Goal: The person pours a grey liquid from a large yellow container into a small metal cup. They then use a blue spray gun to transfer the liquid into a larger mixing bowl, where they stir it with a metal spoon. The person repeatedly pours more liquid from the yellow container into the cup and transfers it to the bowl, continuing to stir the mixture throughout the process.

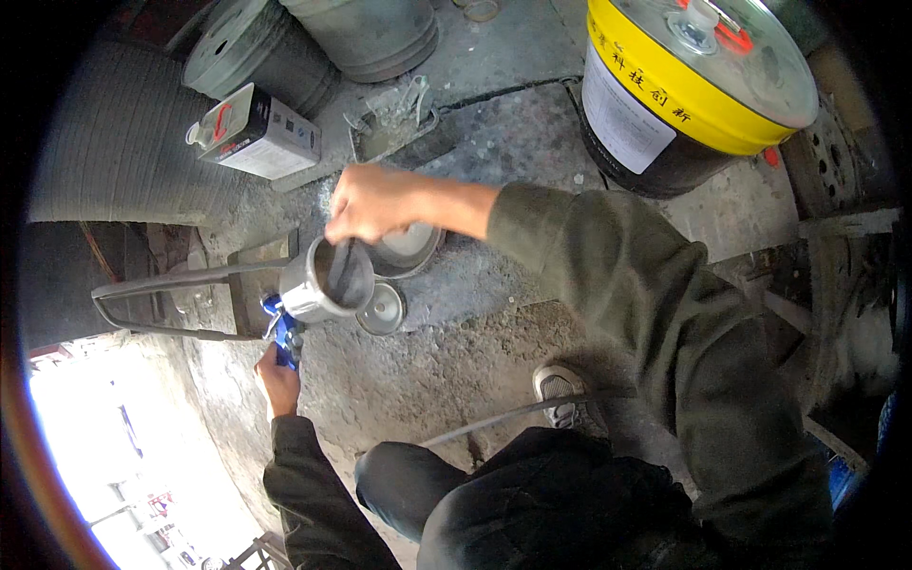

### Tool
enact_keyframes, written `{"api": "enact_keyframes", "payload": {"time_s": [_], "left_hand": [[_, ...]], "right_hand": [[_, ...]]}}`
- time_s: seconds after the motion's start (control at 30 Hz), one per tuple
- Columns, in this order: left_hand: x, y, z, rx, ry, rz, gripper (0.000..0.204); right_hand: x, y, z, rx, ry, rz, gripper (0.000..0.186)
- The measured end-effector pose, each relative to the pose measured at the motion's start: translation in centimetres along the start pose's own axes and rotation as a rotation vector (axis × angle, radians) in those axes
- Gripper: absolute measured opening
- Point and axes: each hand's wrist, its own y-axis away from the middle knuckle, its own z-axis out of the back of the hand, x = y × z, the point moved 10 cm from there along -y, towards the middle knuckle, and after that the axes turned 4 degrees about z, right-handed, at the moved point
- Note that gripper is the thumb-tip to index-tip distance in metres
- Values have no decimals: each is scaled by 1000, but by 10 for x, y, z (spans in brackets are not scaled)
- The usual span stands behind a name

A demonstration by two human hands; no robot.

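Observation:
My left hand (pixel 277 385) is closed round the handle of a blue and silver spray gun (pixel 285 340). Just above the gun, a silver metal cup (pixel 302 288) tips its open mouth toward the right; it looks joined to the gun, though the joint is hard to see. Over the cup's rim, my right hand (pixel 364 204) pinches a grey strip (pixel 339 258) that reaches into the cup, blurred by motion. Its lower end is hidden inside. A small round lid (pixel 382 310) lies beside the cup. Partly behind my right hand sits a round open tin (pixel 410 249).
A yellow and black drum (pixel 698 104) stands at the far right. Far left are a rectangular can (pixel 271 138), grey metal drums (pixel 356 38) and a grimy tray (pixel 404 142). A bent metal bar (pixel 190 277) juts left. A hose (pixel 513 410) crosses the ground by my shoe (pixel 562 389).

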Motion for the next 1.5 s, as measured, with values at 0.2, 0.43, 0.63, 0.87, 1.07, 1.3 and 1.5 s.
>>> {"api": "enact_keyframes", "payload": {"time_s": [0.2, 0.43, 0.63, 0.87, 1.07, 1.3, 1.5], "left_hand": [[-38, -24, 21, -111, -193, 77, 18], [-77, -29, 56, -174, -469, 52, 30], [-92, -37, 72, -148, -523, 50, 32], [-112, -44, 91, -141, -724, -101, 33], [-119, -48, 87, 59, -758, -151, 41], [-127, -51, 83, 162, -692, -34, 62], [-124, -48, 76, 209, -685, 12, 69]], "right_hand": [[-24, 36, 91, -395, 314, 2, 28], [-28, 64, 85, -576, 397, 50, 25], [-53, 60, 41, -488, 640, 109, 26], [-63, 43, 5, -393, 483, 102, 25], [-61, 31, -5, -240, 366, 76, 26], [-62, 29, 8, -295, 598, 43, 27], [-64, 22, 1, -321, 559, 91, 30]]}}
